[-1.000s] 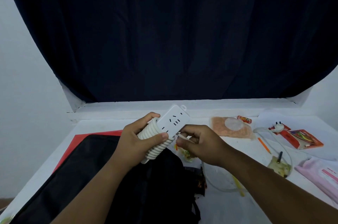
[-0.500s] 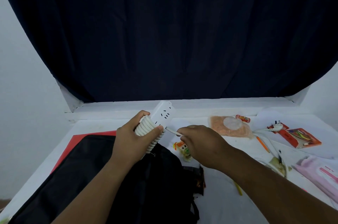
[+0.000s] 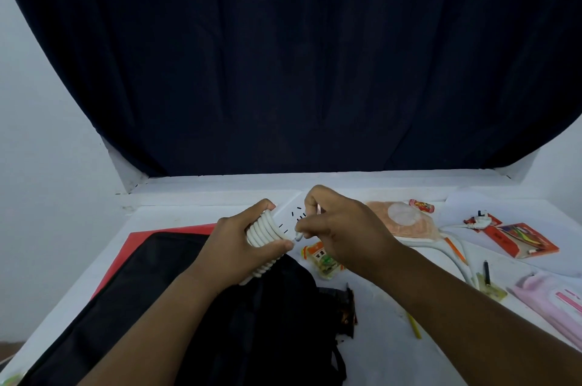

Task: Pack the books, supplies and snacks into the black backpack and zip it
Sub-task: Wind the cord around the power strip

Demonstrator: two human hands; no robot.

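Note:
My left hand (image 3: 239, 247) grips a white power strip (image 3: 283, 222) with its white cord coiled around it, held above the black backpack (image 3: 195, 316). My right hand (image 3: 343, 234) pinches the cord right beside the strip. The loose cord (image 3: 453, 244) trails off to the right across the table and ends at a white plug (image 3: 480, 222). The backpack lies flat on the white table (image 3: 378, 338), over a red sheet (image 3: 163, 233).
A small snack packet (image 3: 321, 261) lies under my right hand. An orange packet (image 3: 406, 222), a red candy (image 3: 422, 205), red packets (image 3: 519, 239), a pen (image 3: 486, 272), a pink pouch (image 3: 554, 300) and a dark wrapper (image 3: 343, 307) lie to the right. A dark curtain hangs behind.
My right hand has moved up and over the strip, bringing the cord round it. The loose cord on the table has been drawn shorter and straighter.

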